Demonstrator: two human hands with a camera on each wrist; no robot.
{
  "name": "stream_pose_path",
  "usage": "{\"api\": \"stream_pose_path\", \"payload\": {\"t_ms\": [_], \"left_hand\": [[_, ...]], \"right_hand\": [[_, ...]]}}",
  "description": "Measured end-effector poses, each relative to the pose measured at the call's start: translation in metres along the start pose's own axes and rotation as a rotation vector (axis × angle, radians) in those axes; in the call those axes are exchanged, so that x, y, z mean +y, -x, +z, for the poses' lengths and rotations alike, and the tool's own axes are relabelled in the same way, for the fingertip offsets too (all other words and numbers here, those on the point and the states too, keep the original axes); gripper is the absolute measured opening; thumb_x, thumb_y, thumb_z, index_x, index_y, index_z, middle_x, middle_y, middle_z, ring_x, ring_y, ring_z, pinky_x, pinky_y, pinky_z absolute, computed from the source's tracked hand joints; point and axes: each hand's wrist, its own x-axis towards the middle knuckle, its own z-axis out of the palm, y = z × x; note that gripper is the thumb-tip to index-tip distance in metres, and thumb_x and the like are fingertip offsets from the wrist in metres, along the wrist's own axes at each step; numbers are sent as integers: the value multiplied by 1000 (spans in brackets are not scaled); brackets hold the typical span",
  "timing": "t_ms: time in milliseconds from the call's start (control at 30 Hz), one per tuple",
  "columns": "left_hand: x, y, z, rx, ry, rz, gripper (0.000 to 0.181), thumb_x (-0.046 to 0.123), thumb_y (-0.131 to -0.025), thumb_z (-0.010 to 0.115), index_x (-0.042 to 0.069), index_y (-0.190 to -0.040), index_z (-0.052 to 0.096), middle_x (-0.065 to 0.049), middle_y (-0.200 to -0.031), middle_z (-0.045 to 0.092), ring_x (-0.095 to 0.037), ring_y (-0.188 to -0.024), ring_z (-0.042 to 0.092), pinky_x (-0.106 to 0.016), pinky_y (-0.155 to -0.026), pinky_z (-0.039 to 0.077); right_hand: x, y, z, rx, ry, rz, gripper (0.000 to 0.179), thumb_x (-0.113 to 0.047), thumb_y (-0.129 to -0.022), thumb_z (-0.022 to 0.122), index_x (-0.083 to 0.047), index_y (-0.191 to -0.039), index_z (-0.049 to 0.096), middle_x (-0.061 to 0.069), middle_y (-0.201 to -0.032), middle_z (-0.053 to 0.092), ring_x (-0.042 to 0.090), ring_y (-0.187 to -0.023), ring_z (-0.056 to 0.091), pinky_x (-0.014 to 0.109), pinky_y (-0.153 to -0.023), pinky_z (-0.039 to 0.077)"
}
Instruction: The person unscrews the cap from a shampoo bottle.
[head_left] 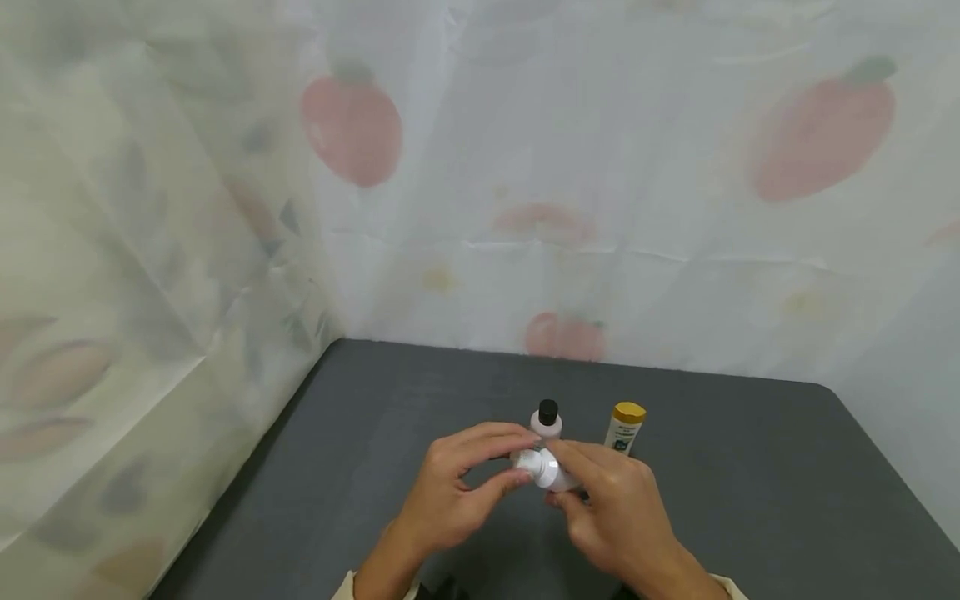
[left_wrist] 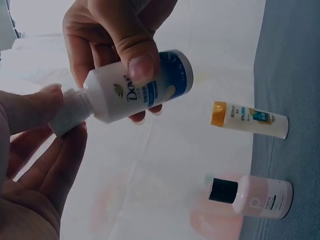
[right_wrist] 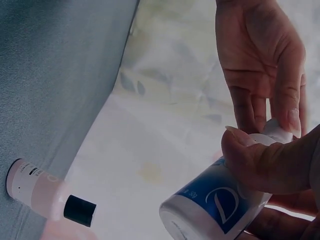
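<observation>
My right hand (head_left: 618, 508) grips the body of a small white Dove bottle (left_wrist: 112, 92) with a blue label, thumb across its front. The thumb and fingers of my left hand (head_left: 450, 487) pinch the white cap (left_wrist: 70, 112) at its neck. Tilted on its side, the bottle is held up off the table, its cap toward the left hand. Just beyond the hands stands a pink bottle with a black cap (left_wrist: 262, 197). To its right is a white bottle with a yellow cap (left_wrist: 255, 120), partly hidden by my right hand in the head view.
The dark grey table (head_left: 420, 392) spreads out under the hands. White sheeting (head_left: 465, 167) with printed fruit hangs along its back edge, and more patterned sheeting (head_left: 112, 292) runs down the left side.
</observation>
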Motion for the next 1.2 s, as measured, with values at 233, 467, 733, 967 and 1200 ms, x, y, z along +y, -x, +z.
{"api": "stream_pose_path", "payload": {"t_ms": [233, 467, 733, 967, 1200], "left_hand": [[1, 2, -1, 8, 6, -21, 23, -1, -86, 81, 2, -109, 78, -14, -108, 75, -19, -89, 74, -25, -75, 63], [2, 3, -4, -47, -23, -66, 28, 1, -91, 78, 0, -119, 74, -10, -111, 72, -14, -86, 72, -25, -76, 63], [1, 2, 0, 24, 33, -35, 31, -2, -87, 80, 2, -117, 75, -16, -116, 73, -22, -99, 75, -31, -81, 65], [2, 2, -1, 19, 26, -22, 24, -2, -86, 81, 3, -109, 77, -14, -108, 74, -20, -91, 75, -27, -76, 65], [4, 3, -4, -56, 7, -73, 28, -1, -94, 74, 0, -122, 73, -11, -114, 71, -16, -93, 73, -28, -80, 64]], "right_hand": [[-3, 1, 0, -7, 11, 0, 59, -4, -54, 101, -15, -108, 80, -3, -100, 80, 11, -83, 76, 25, -66, 61], [-3, 1, 0, -10, 9, 4, 59, -4, -53, 101, -14, -107, 79, -4, -100, 80, 10, -82, 76, 24, -65, 61], [-4, 1, -2, -16, 9, 13, 59, -4, -56, 100, -15, -110, 80, -2, -101, 80, 11, -84, 76, 25, -66, 62], [-4, 1, -1, -10, 6, 3, 58, -5, -55, 101, -17, -108, 80, -5, -100, 80, 9, -82, 75, 23, -65, 60], [-4, 1, -2, -14, 9, 0, 58, -6, -56, 100, -16, -109, 80, -4, -100, 80, 9, -82, 75, 24, -65, 60]]}}
